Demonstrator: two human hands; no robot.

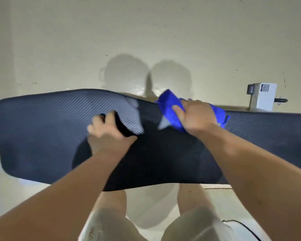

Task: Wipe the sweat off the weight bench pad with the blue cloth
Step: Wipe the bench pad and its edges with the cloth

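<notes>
The black textured weight bench pad (42, 133) stretches across the view from left to right. My right hand (196, 115) grips the bunched blue cloth (170, 108) and presses it on the pad's far edge, right of centre. My left hand (106, 131) rests on the pad near its middle, fingers loosely curled and blurred, holding nothing that I can make out. Part of the cloth is hidden under my right hand.
A white box-shaped unit (263, 96) with a small black part and a metal bracket stands beyond the pad at the right. The pale glossy floor (146, 40) lies behind the bench. My knees in light shorts show below the pad's near edge.
</notes>
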